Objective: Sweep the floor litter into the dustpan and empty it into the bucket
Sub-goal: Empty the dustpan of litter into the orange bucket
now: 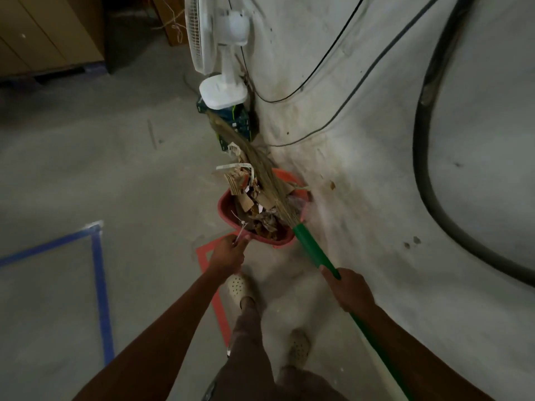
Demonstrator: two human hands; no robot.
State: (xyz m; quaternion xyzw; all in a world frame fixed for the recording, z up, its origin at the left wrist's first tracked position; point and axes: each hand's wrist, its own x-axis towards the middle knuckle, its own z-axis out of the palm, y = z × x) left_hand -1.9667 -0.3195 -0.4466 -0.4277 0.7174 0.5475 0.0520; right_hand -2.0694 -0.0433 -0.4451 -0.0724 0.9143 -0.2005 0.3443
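Item: red container [224,209], plastic, on the floor [115,169] at the foot of the wall, directly ahead of both hands. Whether it is the dustpan or the bucket cannot be told.
Contents: litter [254,204], card scraps and paper, heaped above the rim.
Item: broom [312,250], green shaft. Its long axis runs from near right to far left, and the bristles [260,166] lie across the heap, pointing at the white fan [220,53].
Left hand [228,253]: fingers curled at the container's near rim, beside a white zip tie [241,230]; the nearer hand to the load.
Right hand [347,290]: closed round the broom shaft, further back.
Judgement: any lift or tip turns on the left hand's rim hold, with the broom pinning the heap.
Also present: blue tape [100,285], red tape [214,299], black hose [419,140].
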